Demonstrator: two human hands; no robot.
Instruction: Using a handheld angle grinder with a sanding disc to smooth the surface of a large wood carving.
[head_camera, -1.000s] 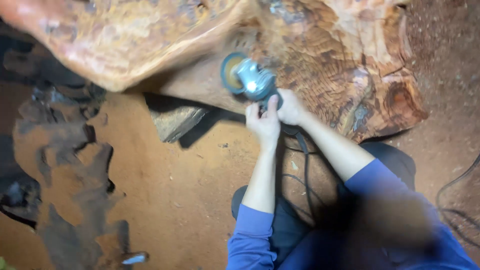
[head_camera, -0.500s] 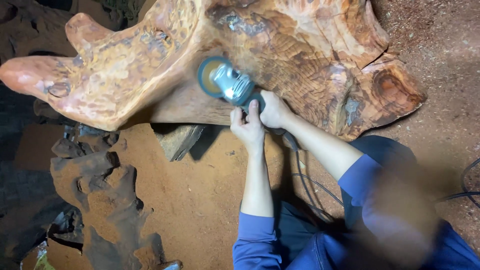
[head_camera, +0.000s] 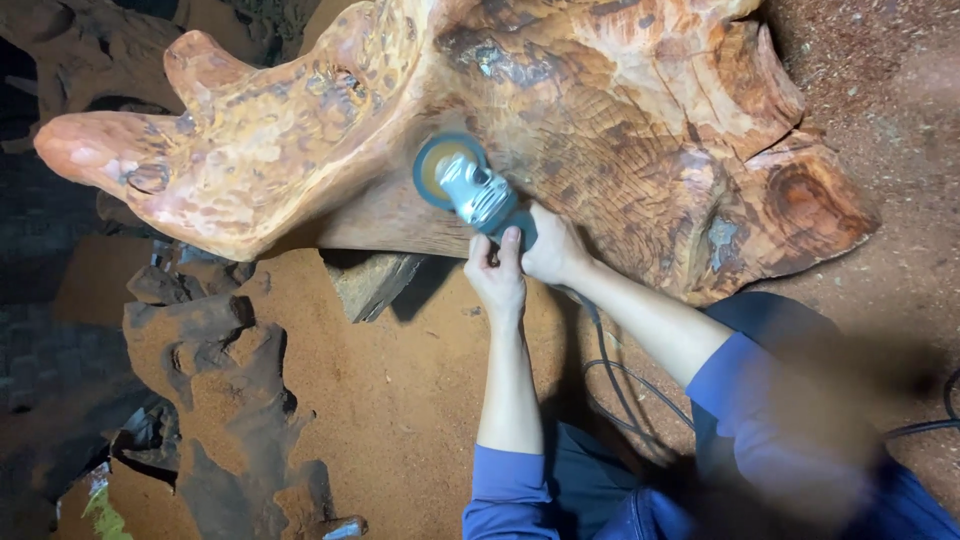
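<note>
two hands (head_camera: 497, 275) (head_camera: 553, 250); fingers wrapped round grinder (head_camera: 478, 192); disc at carved root's (head_camera: 640, 130) lower edge

One head-worn camera looks steeply down from close above the person's forearms, facing a big carved wood stump (head_camera: 560, 130) and the sawdust-covered floor (head_camera: 400, 400) beneath.

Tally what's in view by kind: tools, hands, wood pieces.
Angle grinder: 1
Hands on it, left hand and right hand: 2
Large carved root slab: 1
Dark gnarled root piece on the sawdust floor: 1
Small wood block under the slab: 1
Total: 6
</note>
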